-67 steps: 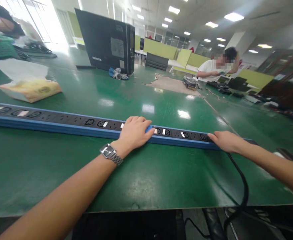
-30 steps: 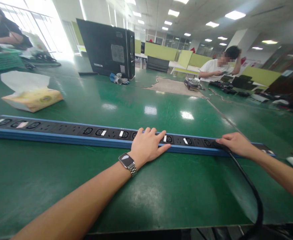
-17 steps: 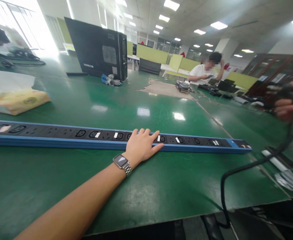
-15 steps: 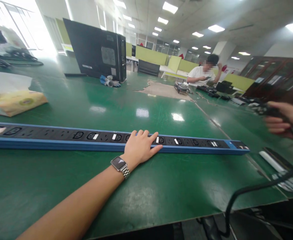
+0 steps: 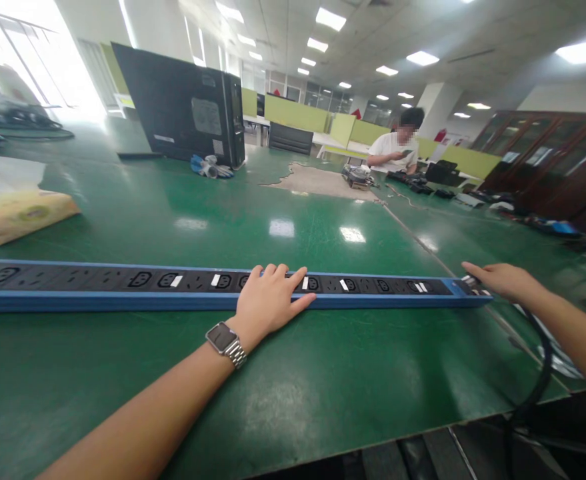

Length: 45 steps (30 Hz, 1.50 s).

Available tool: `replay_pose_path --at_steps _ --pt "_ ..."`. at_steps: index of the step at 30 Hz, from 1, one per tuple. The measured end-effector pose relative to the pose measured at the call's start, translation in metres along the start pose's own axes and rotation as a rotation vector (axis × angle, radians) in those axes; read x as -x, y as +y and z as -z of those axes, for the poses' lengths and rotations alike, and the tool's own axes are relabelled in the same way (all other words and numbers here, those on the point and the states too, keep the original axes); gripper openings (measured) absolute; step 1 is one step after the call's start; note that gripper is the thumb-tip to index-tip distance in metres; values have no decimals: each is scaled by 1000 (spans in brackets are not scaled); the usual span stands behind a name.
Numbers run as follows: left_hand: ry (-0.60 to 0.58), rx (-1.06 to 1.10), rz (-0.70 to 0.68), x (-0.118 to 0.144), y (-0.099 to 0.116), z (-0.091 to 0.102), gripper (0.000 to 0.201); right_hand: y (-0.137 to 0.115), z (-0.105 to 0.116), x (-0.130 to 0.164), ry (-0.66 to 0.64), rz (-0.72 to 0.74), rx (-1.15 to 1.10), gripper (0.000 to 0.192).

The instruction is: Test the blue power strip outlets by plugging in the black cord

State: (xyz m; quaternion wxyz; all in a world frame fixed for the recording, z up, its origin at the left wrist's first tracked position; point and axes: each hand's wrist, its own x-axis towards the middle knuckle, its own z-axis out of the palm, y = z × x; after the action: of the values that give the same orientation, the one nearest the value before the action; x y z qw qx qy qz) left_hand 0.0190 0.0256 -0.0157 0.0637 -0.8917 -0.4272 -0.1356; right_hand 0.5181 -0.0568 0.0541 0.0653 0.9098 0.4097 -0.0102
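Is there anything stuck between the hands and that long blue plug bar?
Nothing visible is. The left hand lies flat right on the long blue power strip, and the right hand touches its far right end. Only bare green table lies around them.

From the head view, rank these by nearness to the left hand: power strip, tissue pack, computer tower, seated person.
1. Power strip, under the left hand.
2. Tissue pack, far left.
3. Computer tower, back left.
4. Seated person, far back right.

A black computer tower (image 5: pixel 183 113) stands far back; a tissue pack (image 5: pixel 20 215) lies left.
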Motion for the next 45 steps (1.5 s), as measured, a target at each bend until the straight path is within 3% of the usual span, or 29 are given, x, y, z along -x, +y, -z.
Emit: replay_pose_path --at_steps 7,19,22,25,27,29,31,33,37,42,45 --pt "31 16 -9 0 -1 -3 66 -22 -17 -2 -133 54 90 61" --pt "63 21 -16 3 -3 -3 64 -29 -49 16 15 71 27 60" --pt "42 -2 -14 2 -2 -2 63 -25 -27 15 18 -13 -1 58" --pt "19 -20 -16 1 -2 -1 63 -16 26 6 194 -119 -31 59" --pt "14 -26 -14 0 -2 -2 63 -17 58 1 268 -70 27 63" --pt "14 -28 -11 0 -2 -2 63 -29 69 1 146 -9 103 64" --pt "15 -27 -11 0 -3 -3 63 -47 57 6 -1 31 107 60" --pt "22 -26 -14 1 -3 -3 62 -64 30 15 -70 39 85 57" --pt "38 -20 -18 2 -3 -3 61 -76 -17 32 -77 -5 56 61" --pt "50 -8 -15 3 -3 -4 60 -69 -25 34 10 1 51 61" --pt "50 0 -14 3 -3 -4 60 -66 -24 26 -24 38 48 58"
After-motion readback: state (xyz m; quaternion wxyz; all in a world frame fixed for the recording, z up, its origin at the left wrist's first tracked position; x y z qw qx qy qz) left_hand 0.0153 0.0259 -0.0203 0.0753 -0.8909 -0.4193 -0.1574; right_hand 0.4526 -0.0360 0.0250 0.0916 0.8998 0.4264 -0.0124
